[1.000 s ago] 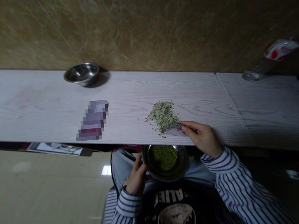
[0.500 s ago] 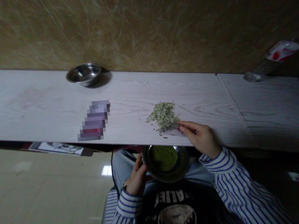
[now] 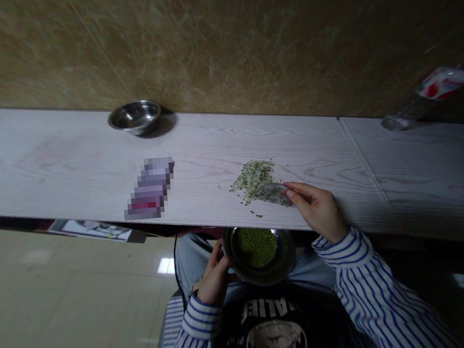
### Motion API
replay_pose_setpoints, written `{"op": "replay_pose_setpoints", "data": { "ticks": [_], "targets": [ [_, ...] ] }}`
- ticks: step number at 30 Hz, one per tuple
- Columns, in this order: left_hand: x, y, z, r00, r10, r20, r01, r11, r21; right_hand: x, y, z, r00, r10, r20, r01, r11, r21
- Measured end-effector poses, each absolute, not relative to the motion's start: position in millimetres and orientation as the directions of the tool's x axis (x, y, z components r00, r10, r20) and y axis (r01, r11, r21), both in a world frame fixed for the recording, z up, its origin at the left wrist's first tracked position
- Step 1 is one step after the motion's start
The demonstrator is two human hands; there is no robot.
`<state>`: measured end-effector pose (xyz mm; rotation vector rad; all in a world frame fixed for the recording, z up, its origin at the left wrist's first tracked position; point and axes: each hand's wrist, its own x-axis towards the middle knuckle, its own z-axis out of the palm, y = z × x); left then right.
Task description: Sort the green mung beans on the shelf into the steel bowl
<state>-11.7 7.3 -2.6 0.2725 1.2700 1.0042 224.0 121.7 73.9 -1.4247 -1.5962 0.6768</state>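
Bean bowl (image 3: 287,257), far rim out of sight behind tabletop (image 3: 199,166)

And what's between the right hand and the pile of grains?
In the head view, a see-through piece, pinched by the right hand, its free end at the pile.

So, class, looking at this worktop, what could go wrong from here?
The metal bowl of green grains is gripped on one side only, by the left hand, so it might tip. Stray grains lie between the mixed pile and the table's front edge, so a knock could send them off. The right hand holds a see-through piece at the pile's near side, and a hasty push might scatter it.
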Motion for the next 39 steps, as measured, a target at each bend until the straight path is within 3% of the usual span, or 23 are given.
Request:
{"op": "replay_pose_setpoints", "data": {
  "ticks": [22,39],
  "targets": [
    [-12.8,5.8,-1.8,-0.062,0.746,-0.663,-0.493,0.555,0.671,220.1,113.0,77.0,-0.058,0.977,0.206,0.505,0.207,-0.838],
    [-6.5,8.0,-1.1,-0.029,0.756,-0.654,-0.488,0.561,0.669,256.1,99.5,82.1,0.154,0.962,0.224,0.526,0.112,-0.843]
  ]
}}
